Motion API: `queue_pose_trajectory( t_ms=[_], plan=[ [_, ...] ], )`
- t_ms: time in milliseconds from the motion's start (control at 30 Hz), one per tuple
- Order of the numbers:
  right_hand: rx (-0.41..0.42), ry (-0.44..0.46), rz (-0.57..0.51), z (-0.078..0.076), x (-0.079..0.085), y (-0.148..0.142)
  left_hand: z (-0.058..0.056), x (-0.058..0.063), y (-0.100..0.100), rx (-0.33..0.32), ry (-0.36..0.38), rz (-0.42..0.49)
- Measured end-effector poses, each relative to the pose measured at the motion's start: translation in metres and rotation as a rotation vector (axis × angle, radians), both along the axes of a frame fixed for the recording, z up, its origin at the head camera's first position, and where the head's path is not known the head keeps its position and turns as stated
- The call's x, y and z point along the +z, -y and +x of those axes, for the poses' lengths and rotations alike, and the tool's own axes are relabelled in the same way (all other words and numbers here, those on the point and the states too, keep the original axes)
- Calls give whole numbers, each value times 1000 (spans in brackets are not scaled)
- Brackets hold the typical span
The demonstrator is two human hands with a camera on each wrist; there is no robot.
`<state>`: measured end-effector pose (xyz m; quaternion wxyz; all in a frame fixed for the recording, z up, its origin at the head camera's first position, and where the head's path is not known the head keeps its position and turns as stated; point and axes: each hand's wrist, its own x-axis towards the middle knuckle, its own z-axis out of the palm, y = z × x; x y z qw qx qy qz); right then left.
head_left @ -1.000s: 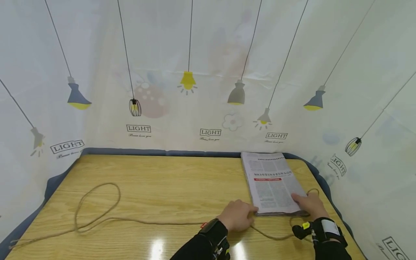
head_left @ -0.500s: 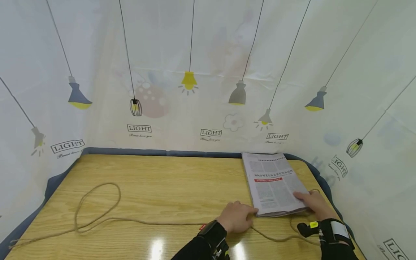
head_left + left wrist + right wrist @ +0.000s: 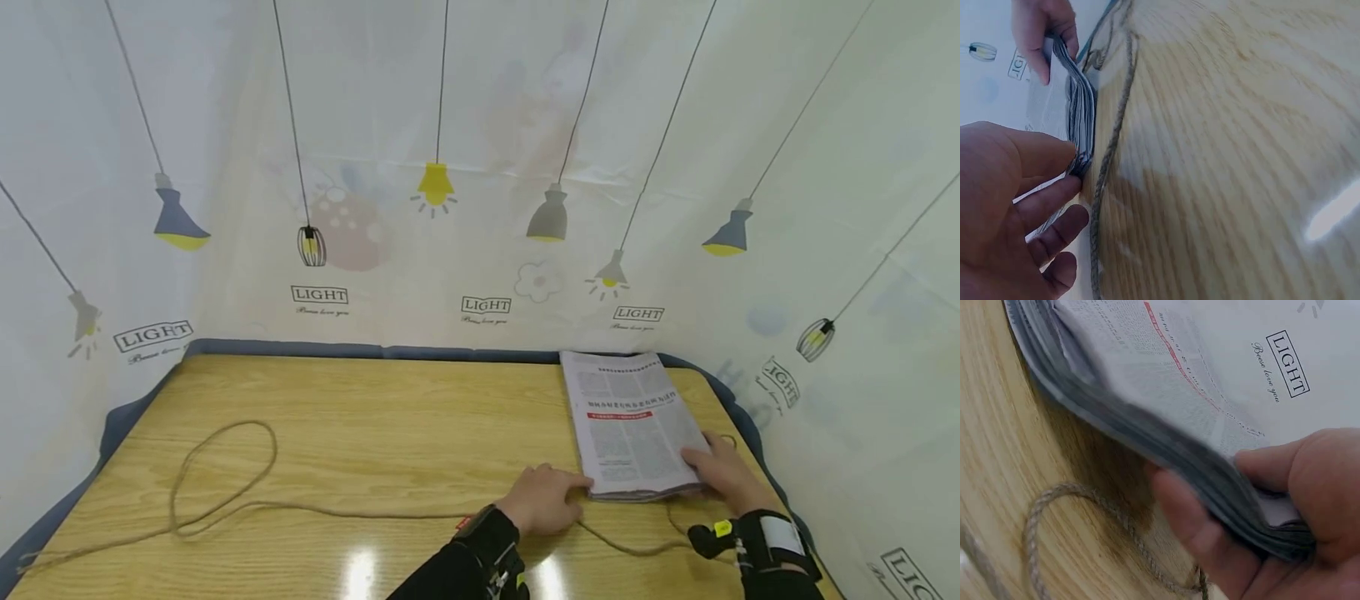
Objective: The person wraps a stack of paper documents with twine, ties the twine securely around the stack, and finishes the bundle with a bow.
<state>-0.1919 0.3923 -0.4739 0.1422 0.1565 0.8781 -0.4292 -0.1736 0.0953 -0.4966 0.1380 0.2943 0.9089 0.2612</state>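
A thick stack of newspapers [image 3: 630, 442] lies at the right of the table, a red headline bar on its top page. At its near left corner my left hand [image 3: 542, 502] pinches the edge between two fingertips; the left wrist view shows the layered paper edge [image 3: 1080, 119] there. My right hand [image 3: 729, 477] grips the near right corner. In the right wrist view its thumb is on top and its fingers are underneath, the stack's edge [image 3: 1147, 434] bent and raised off the wood. A jute rope [image 3: 360, 514] runs along the table past the near edge of the stack.
The rope makes a loop [image 3: 176, 483] at the table's left and a smaller bend [image 3: 1032, 531] under the right hand. A small red tag [image 3: 463, 522] is by the left wrist. A lamp-print cloth [image 3: 480, 250] stands behind the wooden table [image 3: 375, 417].
My right hand has shifted slightly right on the stack's corner, and that corner has risen a little. The left hand has stayed at its corner. The rope at left lies as before.
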Motion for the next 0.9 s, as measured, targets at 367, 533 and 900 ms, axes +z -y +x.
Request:
queue_pose_trajectory(
  t_ms=[367,533,900],
  plan=[
    [-19,-25,-289,11,0,-3,-8,2,-8,330,419,465],
    [-29,-29,-323,10,2,1,-10,1,-12,374,579,622],
    [-18,-109,-377,16,4,16,-13,5,-3,368,644,796]
  ],
)
